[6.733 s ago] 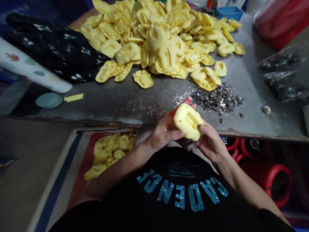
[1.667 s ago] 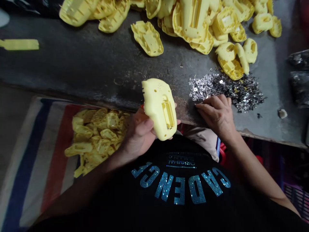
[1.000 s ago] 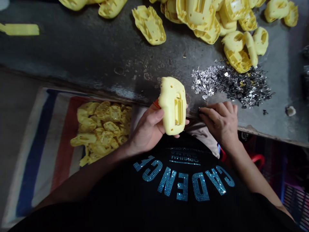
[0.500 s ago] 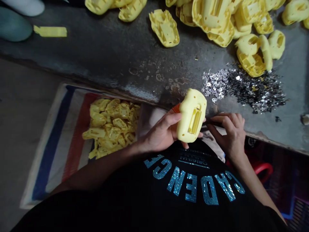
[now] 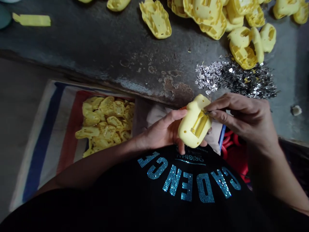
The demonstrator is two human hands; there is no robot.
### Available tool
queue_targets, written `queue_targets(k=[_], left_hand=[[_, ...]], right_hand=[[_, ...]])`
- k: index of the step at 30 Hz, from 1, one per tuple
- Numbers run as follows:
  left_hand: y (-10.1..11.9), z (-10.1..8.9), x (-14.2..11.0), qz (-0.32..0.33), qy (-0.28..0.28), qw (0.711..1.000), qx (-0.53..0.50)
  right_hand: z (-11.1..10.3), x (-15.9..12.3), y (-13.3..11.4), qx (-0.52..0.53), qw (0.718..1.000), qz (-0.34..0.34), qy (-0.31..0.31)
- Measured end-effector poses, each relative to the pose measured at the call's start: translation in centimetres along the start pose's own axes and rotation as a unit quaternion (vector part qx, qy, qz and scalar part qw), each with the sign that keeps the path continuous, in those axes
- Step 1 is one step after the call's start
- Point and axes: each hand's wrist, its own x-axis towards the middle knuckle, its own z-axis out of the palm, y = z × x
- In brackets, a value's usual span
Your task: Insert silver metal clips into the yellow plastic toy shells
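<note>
A dark grey workbench [image 5: 84,42] spans the far side of the scene, its top scuffed, with pale scrapes and a rust-brown worn patch [image 5: 177,88] by the near edge. Dim grey floor [image 5: 12,109] shows at the left. The person's black shirt [image 5: 154,196], lettered in glittering blue, fills the near middle. To its left lies a red, white and blue striped sack or sheet [image 5: 45,135] (which of the two cannot be told), with a heap of yellow plastic shells [image 5: 106,120] at its right side. Red objects [image 5: 235,151] sit in shadow below the bench at right. More yellow shells [image 5: 212,21] crowd the bench's far edge, and a mound of small metal clips [image 5: 234,79] lies near them at right. The left hand [image 5: 164,130] is clamped around a yellow casing [image 5: 189,132], just off the bench's near edge, its slot facing up. The right hand [image 5: 246,117] has thumb and forefinger pinched on a small dark piece [image 5: 206,112] at the slot's far end. A yellow strip [image 5: 32,20] lies far left, a whitish lump [image 5: 296,110] far right.
</note>
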Motion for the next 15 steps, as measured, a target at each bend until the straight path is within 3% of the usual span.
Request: queue_targets(k=[6, 15], left_hand=[[0.0, 1.3, -0.1, 0.005, 0.015, 1.0, 0.014], [-0.6, 1.0, 0.0, 0.019, 0.013, 0.999, 0.023]], right_hand=[[-0.3, -0.1, -0.7, -0.084, 0.996, -0.014, -0.021], [0.2, -0.7, -1.8, -0.211, 0.976, -0.054, 0.001]])
